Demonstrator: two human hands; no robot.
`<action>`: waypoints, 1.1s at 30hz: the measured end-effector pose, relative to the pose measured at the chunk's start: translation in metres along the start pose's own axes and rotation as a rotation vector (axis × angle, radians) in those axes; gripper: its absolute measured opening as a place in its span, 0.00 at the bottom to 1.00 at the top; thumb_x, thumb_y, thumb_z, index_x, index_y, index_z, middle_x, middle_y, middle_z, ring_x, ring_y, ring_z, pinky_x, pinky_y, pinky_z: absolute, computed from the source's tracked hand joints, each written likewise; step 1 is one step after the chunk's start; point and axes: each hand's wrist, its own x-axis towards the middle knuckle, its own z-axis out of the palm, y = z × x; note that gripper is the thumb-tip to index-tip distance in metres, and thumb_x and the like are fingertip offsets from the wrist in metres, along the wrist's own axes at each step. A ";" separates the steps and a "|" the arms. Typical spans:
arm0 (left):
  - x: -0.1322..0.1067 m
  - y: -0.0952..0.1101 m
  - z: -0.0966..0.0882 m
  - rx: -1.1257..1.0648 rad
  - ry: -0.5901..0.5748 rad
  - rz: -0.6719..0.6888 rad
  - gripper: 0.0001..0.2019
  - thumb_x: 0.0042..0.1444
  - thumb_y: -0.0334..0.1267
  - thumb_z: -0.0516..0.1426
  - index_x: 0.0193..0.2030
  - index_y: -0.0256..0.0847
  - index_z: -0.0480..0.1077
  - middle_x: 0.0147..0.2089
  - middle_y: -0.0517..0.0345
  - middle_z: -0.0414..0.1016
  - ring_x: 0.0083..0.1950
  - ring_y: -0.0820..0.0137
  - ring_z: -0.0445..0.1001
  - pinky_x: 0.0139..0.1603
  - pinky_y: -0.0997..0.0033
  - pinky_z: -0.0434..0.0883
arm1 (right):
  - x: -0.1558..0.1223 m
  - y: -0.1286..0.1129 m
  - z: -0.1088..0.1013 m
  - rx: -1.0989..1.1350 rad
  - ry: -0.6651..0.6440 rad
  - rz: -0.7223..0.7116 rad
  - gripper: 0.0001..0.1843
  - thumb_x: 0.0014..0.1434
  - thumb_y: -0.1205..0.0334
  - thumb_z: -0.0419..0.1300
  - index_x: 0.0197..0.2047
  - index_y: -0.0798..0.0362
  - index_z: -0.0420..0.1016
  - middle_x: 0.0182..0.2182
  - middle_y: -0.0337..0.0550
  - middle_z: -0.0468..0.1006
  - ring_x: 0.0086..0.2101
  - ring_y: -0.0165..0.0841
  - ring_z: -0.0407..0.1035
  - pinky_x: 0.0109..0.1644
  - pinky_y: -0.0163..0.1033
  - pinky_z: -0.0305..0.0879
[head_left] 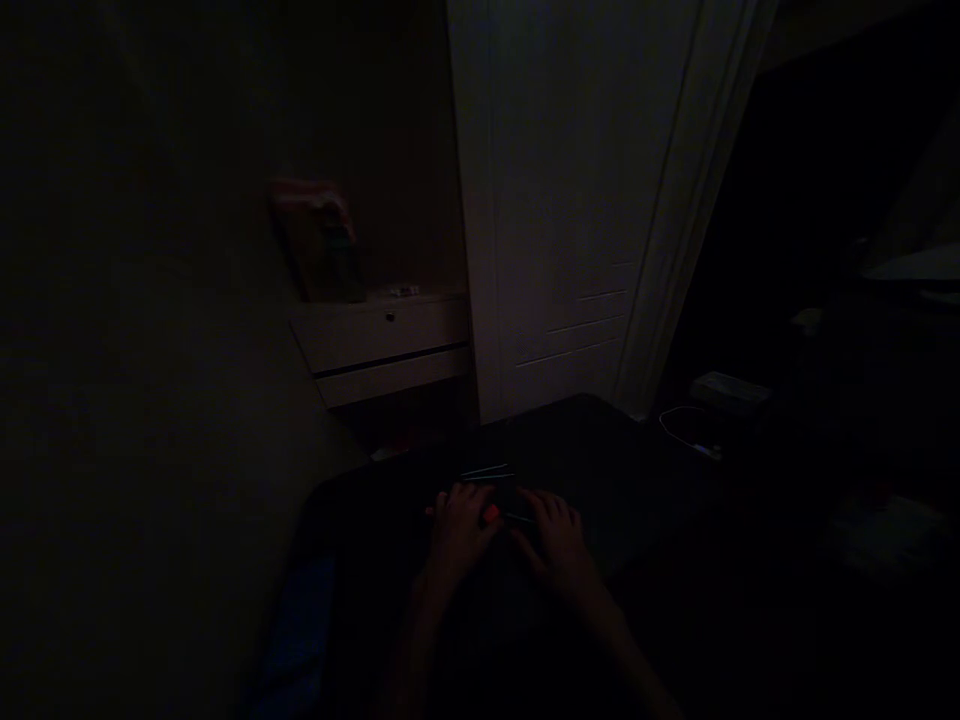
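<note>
The scene is very dark. My left hand (459,525) rests low over a dark tabletop (615,450), its fingers curled round a thing with red ends (491,513); most of that thing is hidden under the hand, and its kind is unclear. Just right of it, my right hand (559,535) has its thumb and fingers apart and seems to hold nothing. A thin pale rod (517,517) runs between the two hands, near the right fingertips. Beyond the left fingers lie two more thin, shiny rods (486,471), nearly parallel.
A blue item (296,620) lies at the lower left. Behind the table stand a drawer unit (375,335), with a colourful packet (319,235) on top, and a pale door panel (559,200). To the right are a light box (731,392) and a white cable (671,430).
</note>
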 end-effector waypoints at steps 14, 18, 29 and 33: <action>-0.046 -0.043 -0.010 -0.395 0.018 -0.039 0.19 0.57 0.34 0.64 0.55 0.49 0.81 0.56 0.50 0.82 0.64 0.53 0.74 0.71 0.43 0.65 | 0.000 -0.001 -0.005 0.092 0.002 0.060 0.25 0.69 0.57 0.61 0.67 0.48 0.68 0.58 0.53 0.76 0.58 0.49 0.69 0.61 0.57 0.66; -0.046 -0.036 -0.003 -0.534 0.050 -0.068 0.10 0.57 0.35 0.63 0.44 0.49 0.84 0.50 0.51 0.84 0.57 0.54 0.78 0.68 0.46 0.69 | 0.000 0.000 -0.005 0.091 0.024 0.061 0.24 0.69 0.58 0.61 0.66 0.49 0.69 0.57 0.54 0.77 0.57 0.49 0.70 0.61 0.57 0.67; -0.042 -0.034 -0.003 -1.280 0.349 -0.494 0.17 0.66 0.52 0.57 0.32 0.42 0.71 0.25 0.64 0.65 0.25 0.73 0.67 0.26 0.73 0.70 | -0.001 0.009 0.005 0.156 0.117 0.072 0.23 0.68 0.61 0.61 0.65 0.47 0.71 0.55 0.53 0.77 0.55 0.48 0.72 0.58 0.55 0.72; -0.049 -0.025 -0.001 -1.543 0.354 -0.596 0.13 0.65 0.46 0.61 0.33 0.41 0.70 0.24 0.66 0.62 0.22 0.78 0.63 0.22 0.78 0.66 | -0.001 0.007 0.002 0.192 0.134 0.089 0.22 0.68 0.61 0.61 0.64 0.50 0.72 0.54 0.54 0.77 0.54 0.48 0.72 0.59 0.57 0.72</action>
